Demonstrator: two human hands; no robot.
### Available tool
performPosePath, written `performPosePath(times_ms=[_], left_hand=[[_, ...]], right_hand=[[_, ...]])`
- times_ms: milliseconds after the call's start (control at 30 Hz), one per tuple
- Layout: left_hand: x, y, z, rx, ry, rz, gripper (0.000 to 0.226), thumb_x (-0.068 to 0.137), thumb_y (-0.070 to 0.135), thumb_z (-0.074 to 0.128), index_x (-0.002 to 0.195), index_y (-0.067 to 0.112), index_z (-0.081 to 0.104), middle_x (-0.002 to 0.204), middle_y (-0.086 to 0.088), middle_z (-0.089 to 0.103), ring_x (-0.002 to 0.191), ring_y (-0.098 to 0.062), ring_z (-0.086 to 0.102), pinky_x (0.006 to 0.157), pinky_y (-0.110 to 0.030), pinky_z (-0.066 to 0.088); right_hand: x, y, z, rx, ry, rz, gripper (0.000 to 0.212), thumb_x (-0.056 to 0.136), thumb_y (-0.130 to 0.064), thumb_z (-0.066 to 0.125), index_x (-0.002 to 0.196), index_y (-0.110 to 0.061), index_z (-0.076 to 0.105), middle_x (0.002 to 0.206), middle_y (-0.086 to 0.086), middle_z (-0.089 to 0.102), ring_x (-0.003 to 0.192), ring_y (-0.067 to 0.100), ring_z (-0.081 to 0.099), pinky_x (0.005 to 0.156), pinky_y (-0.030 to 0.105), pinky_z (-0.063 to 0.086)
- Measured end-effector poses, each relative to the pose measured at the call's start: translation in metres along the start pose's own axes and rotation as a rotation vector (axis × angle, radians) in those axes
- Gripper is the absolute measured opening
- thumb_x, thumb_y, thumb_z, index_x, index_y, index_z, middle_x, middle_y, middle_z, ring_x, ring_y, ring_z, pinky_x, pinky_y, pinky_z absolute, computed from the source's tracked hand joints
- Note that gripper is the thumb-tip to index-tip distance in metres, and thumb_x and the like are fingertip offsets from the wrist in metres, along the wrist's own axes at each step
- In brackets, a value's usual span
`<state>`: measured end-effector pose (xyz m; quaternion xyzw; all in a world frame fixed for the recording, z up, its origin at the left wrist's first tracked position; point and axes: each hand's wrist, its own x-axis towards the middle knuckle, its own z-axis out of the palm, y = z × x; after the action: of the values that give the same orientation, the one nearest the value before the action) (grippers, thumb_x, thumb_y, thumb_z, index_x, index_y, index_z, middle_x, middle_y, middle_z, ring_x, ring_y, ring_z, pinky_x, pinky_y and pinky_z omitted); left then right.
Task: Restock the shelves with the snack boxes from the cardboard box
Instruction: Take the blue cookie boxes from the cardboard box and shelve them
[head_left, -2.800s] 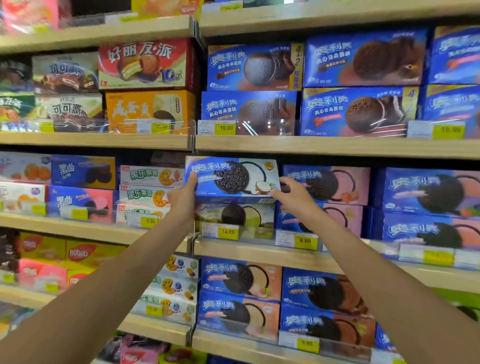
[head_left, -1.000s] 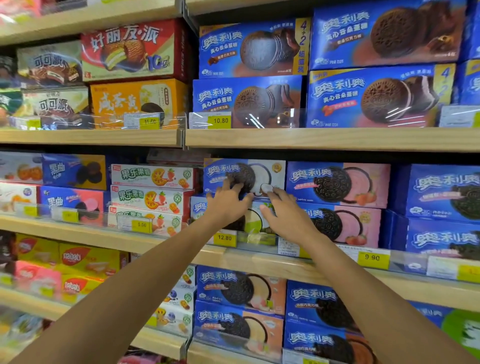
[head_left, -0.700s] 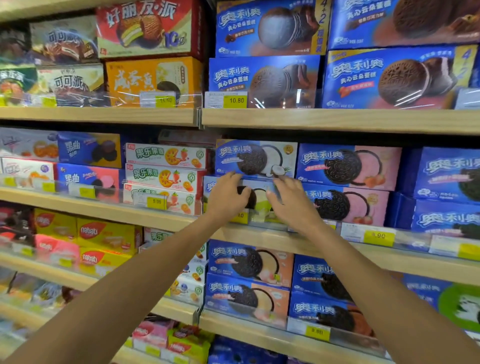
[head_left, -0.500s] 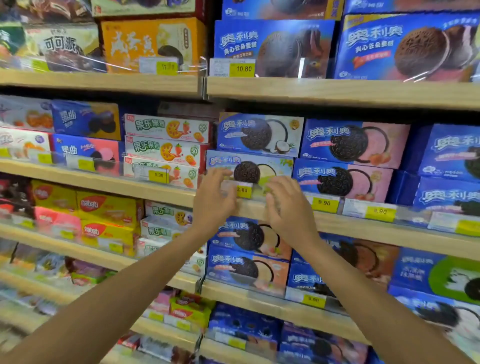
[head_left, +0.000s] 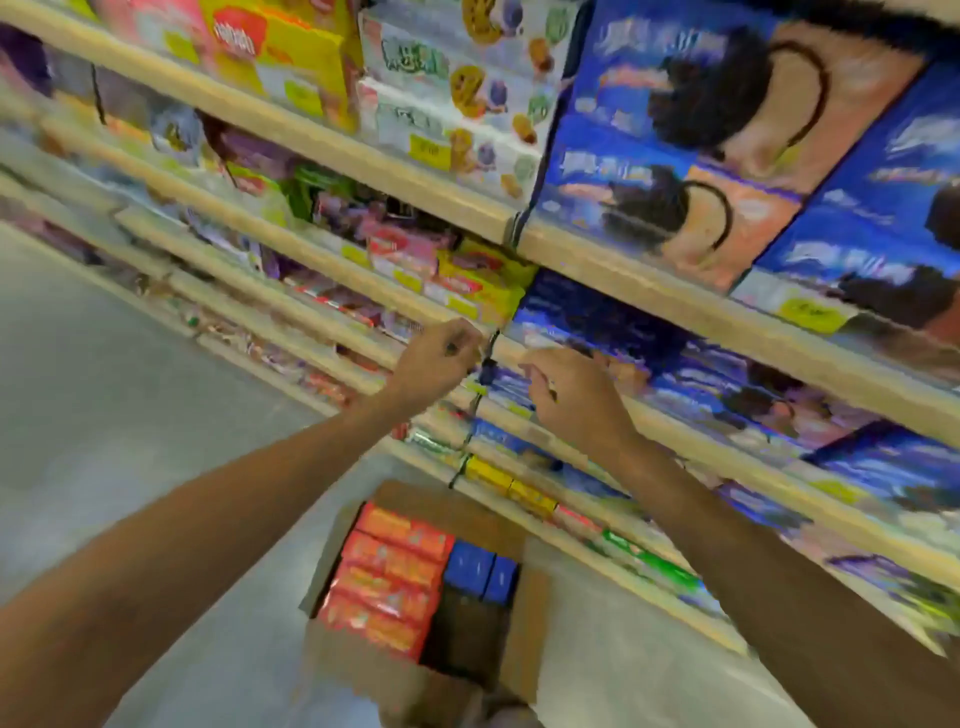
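Frame blurred, view tilted. Left hand (head_left: 439, 358) and right hand (head_left: 571, 395) raised before shelves (head_left: 649, 275), fingers loosely curled, both empty. Cardboard box (head_left: 519, 613) on floor (head_left: 104, 389) well below hands, open. Inside: orange-red snack boxes (head_left: 389, 577) left, blue boxes (head_left: 480, 569) beside.

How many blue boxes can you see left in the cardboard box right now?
2, side by side at the far right of the cardboard box: blue boxes and. The dark space nearer may hide more.
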<state>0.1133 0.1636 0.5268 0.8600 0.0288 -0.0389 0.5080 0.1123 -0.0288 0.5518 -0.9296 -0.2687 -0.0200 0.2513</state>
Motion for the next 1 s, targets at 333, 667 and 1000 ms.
performPosePath(times_ms=[333,667,1000], left_hand=[[-0.076,-0.205,0.149,-0.07,-0.279,-0.582,0.019,0.088,0.011,0.044,0.095,0.008,0.061,0.084,-0.01,0.056,0.074,-0.017,0.05,0.058,-0.024,0.036],[-0.13,-0.351,0.341,-0.354,-0.277,-1.056,0.01,0.086,0.011,0.051,0.078,0.008,0.057,0.077,-0.012,0.051,0.084,-0.019,0.046,0.069,-0.025,0.031],[-0.104,-0.46,0.437,-0.388,-0.243,-1.236,0.015,0.089,0.006,0.043,0.078,0.004,0.054,0.099,-0.029,0.06,0.089,-0.035,0.06,0.065,-0.026,0.044]], right_hand=[[-0.12,0.091,0.205,0.192,-0.514,0.552,0.027,0.097,-0.016,0.044,0.116,-0.01,0.062,0.112,0.01,0.067,0.104,0.026,0.061,0.08,0.03,0.044],[-0.208,0.2,0.407,0.107,-0.849,0.774,0.021,0.088,-0.005,0.046,0.107,-0.002,0.054,0.111,0.02,0.058,0.108,0.035,0.052,0.081,0.036,0.038],[-0.209,0.297,0.524,-0.198,-0.881,0.432,0.065,0.088,-0.012,0.049,0.147,-0.006,0.023,0.147,0.015,0.029,0.126,0.035,0.035,0.094,0.044,0.043]])
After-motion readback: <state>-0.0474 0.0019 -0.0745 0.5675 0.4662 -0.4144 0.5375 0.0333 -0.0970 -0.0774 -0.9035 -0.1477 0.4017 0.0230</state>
